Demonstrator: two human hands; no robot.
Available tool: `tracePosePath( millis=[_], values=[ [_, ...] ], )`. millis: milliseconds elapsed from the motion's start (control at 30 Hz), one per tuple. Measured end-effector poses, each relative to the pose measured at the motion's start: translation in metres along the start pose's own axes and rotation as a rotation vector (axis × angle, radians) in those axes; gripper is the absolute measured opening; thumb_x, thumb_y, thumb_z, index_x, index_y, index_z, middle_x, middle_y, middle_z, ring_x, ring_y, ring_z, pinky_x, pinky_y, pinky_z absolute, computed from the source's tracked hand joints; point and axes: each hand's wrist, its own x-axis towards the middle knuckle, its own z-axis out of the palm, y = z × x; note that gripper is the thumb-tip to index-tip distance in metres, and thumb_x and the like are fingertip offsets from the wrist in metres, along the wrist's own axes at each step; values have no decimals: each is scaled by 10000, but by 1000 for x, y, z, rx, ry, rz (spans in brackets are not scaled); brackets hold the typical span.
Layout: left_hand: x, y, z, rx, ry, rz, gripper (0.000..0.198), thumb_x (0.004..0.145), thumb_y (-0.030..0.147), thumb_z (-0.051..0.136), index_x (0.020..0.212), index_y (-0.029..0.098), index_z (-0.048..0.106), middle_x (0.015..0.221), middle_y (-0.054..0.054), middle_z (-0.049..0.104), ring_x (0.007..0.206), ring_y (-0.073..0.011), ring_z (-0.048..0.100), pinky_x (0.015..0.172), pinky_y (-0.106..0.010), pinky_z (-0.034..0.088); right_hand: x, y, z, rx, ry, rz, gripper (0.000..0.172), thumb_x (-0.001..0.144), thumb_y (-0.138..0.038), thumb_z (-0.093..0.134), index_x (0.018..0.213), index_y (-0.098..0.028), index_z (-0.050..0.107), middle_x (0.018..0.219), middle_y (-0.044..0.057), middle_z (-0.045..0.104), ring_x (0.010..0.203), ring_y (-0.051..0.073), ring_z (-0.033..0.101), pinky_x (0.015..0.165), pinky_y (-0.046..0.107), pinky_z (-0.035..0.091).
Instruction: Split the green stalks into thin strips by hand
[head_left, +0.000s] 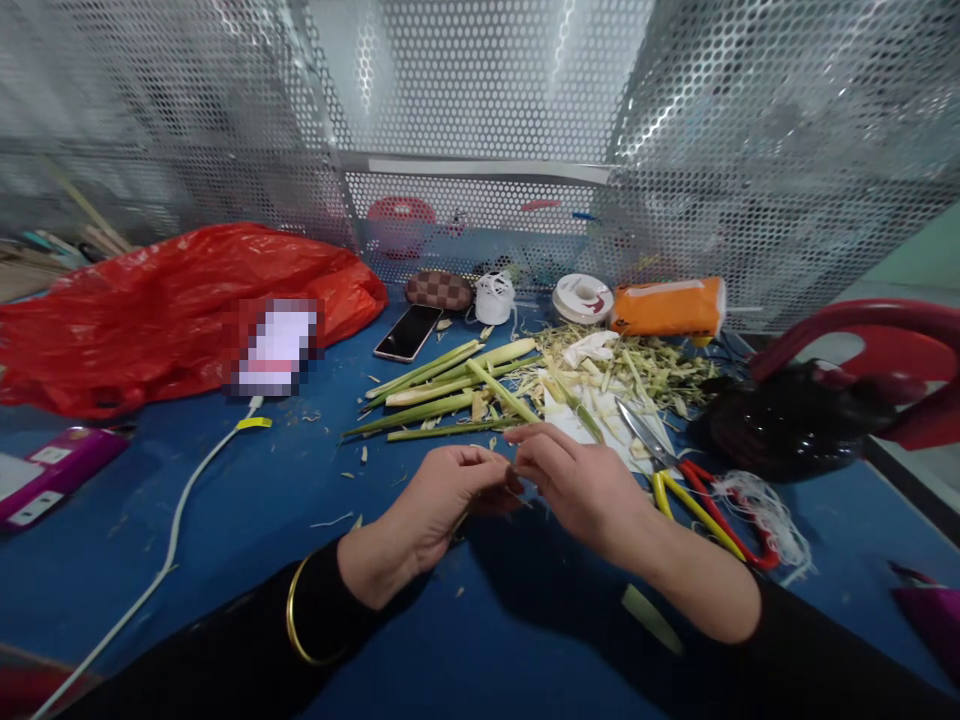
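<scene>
My left hand (457,490) and my right hand (562,480) meet fingertip to fingertip above the blue table. Both are closed in a pinch around something small, mostly hidden by the fingers; a thin strand pokes out below them. Just beyond lie long green stalks (450,385) in a loose bunch. A heap of shredded green trimmings (660,375) spreads behind my right hand, partly on white paper (559,425). Scissors (675,462) with red and yellow handles rest to the right of that hand, blades part open. White string (772,520) is tangled over their handles.
A red plastic bag (187,290) and a pixelated phone (277,345) on a white cable (176,525) occupy the left. Behind the stalks are a dark phone (409,332), a checkered case (439,290), a ribbon spool (583,298) and an orange packet (667,307). A shiny black object (795,420) stands right.
</scene>
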Motion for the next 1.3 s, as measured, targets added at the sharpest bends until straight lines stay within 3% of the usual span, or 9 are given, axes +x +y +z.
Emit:
tracePosePath(
  millis=[67, 133, 400, 633, 733, 867, 1067, 1300],
  values=[
    [0, 0, 1, -1, -29, -23, 37, 688, 149, 677, 678, 114, 674, 663, -38, 681, 551, -104, 624, 596, -211, 493, 0, 0, 4, -28, -31, 35, 160, 920, -203, 391, 897, -186, 548, 769, 37, 676, 513, 144, 561, 459, 263, 281],
    [0, 0, 1, -9, -60, -37, 65, 686, 169, 704, 700, 111, 679, 683, -42, 686, 562, -104, 627, 610, -212, 495, 0, 0, 5, -9, -41, 66, 163, 911, -201, 378, 869, -189, 535, 666, 19, 640, 482, 144, 525, 461, 263, 267],
    [-4, 8, -5, -49, -190, -7, 153, 657, 201, 749, 761, 107, 688, 726, -43, 683, 662, -127, 650, 696, -231, 504, 4, -1, -5, 257, -46, 205, 154, 916, -225, 368, 850, -204, 506, 697, 16, 598, 558, 136, 516, 522, 253, 334],
    [-5, 6, 1, 66, -69, 109, 93, 665, 161, 718, 720, 141, 647, 651, -6, 664, 606, -116, 641, 623, -213, 486, 4, -1, -6, 292, -64, 217, 160, 912, -234, 385, 816, -208, 510, 690, 11, 586, 578, 133, 507, 551, 255, 346],
    [-6, 5, 3, 94, -83, 97, 117, 644, 151, 724, 685, 148, 614, 608, -1, 657, 583, -123, 644, 613, -219, 485, 3, -1, -8, 337, -68, 224, 139, 907, -247, 416, 812, -211, 511, 627, -15, 552, 528, 118, 471, 523, 243, 332],
    [-8, 6, 4, 119, -116, 90, 168, 631, 178, 748, 666, 153, 586, 599, -4, 662, 582, -129, 647, 634, -240, 494, 3, -2, -10, 576, -121, 337, 139, 892, -281, 477, 774, -212, 503, 562, -40, 524, 471, 101, 471, 475, 221, 339],
    [-11, 9, 4, 110, -234, 115, 177, 654, 179, 755, 694, 145, 586, 664, -38, 705, 610, -136, 662, 641, -248, 504, 10, 0, -11, 1216, -272, 624, 256, 827, -410, 576, 708, -200, 492, 518, -51, 543, 429, 96, 507, 426, 204, 386],
    [-13, 8, 3, 67, -257, 191, 153, 699, 182, 744, 746, 152, 602, 719, -35, 714, 648, -149, 678, 667, -257, 512, 12, 5, -9, 1448, -293, 811, 352, 704, -453, 699, 602, -172, 513, 478, -53, 520, 374, 41, 343, 357, 171, 233]
  ],
)
